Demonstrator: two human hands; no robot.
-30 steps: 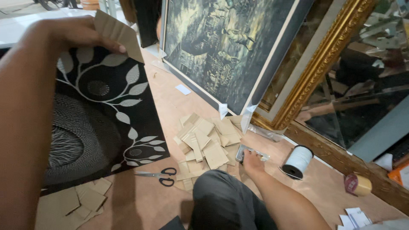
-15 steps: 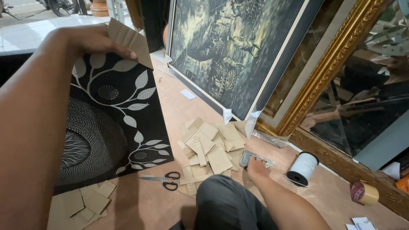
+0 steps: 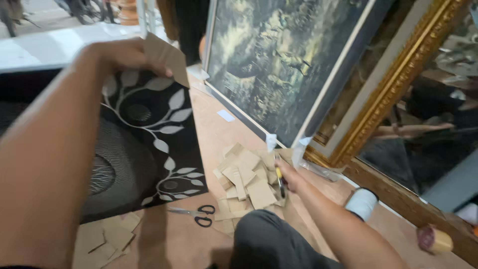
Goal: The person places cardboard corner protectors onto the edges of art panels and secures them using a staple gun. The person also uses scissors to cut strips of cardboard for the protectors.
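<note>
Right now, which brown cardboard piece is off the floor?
The folded brown cardboard piece pinched in the left hand at the black artwork's corner; the others lie on the floor.

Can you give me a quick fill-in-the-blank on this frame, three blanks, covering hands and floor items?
1. The left hand pinches a folded piece of ____ against the top corner of the black leaf-patterned panel.
2. The right hand grips a tool above the ____ of cardboard pieces.
3. The black-handled ____ lie on the floor just below the panel's lower edge.

Missing words: cardboard; pile; scissors
</note>
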